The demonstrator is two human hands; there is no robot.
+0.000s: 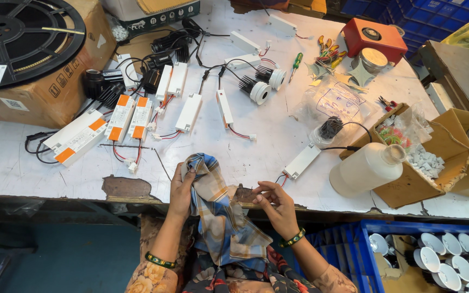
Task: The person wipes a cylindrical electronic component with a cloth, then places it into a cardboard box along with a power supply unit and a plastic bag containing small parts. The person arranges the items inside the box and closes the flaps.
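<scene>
Left hand: the left hand [182, 190] is raised at the table's near edge, forearm rising from below, fingers curled and clamped on the upper fold of a blue and tan checked cloth [221, 217].
Right hand: the right hand [276, 202] sits just right of the cloth, wrist bent, thumb and fingertips pinched together on something small and dark that I cannot make out; a green bangle circles each wrist.
Cloth: it hangs from the left hand's grip down over the table edge toward the person's lap, its top bunched above the worn edge.
Nearest things: a small white driver box [302, 161] with red and black leads lies just beyond the right hand; a white plastic bottle [366, 169] lies on its side against an open cardboard box [408, 187].
Table: the white table top [256, 141] is scuffed and chipped, with a patch worn through near the left hand; white and orange driver boxes [131, 116], finned spotlight bodies [262, 84] and loose wires spread over it.
Surroundings: a black reel [20, 38] rests on a carton at far left; a blue crate [435, 260] of white lamp cups stands below at right.
</scene>
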